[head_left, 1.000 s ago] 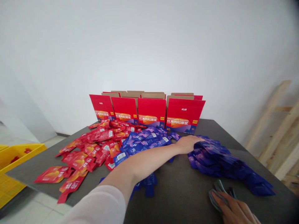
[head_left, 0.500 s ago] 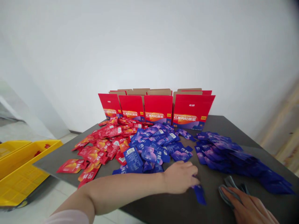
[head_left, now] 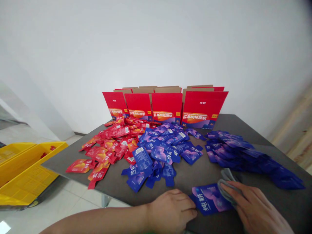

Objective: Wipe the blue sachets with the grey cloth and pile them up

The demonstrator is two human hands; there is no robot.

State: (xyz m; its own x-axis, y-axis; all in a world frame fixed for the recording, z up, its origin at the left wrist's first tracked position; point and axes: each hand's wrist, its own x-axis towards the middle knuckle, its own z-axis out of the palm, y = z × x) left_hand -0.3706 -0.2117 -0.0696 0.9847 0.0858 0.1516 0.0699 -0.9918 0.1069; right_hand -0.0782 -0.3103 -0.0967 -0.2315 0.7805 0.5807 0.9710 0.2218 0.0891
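A blue pouch [head_left: 211, 199] with purple fruit print lies near the table's front edge, between my two hands. My left hand [head_left: 172, 209] has its fingers closed on the pouch's narrow spout end. In my right hand [head_left: 253, 204] is a folded grey cloth [head_left: 227, 183], pressed against the pouch's right side. Beyond my left hand spreads a loose heap of blue pouches [head_left: 158, 154]. Farther right, more blue pouches [head_left: 243, 156] lie overlapped in a long row. To the left is a heap of red pouches [head_left: 104, 151].
Several open red cartons [head_left: 167, 102] stand along the back of the dark table [head_left: 185, 175], near the white wall. Yellow bins [head_left: 29, 175] holding some red items are at the left, below table height.
My left hand has brought the blue pouch from the heap's edge toward me and turned it flat. My right hand has moved left, and its cloth now touches the pouch.
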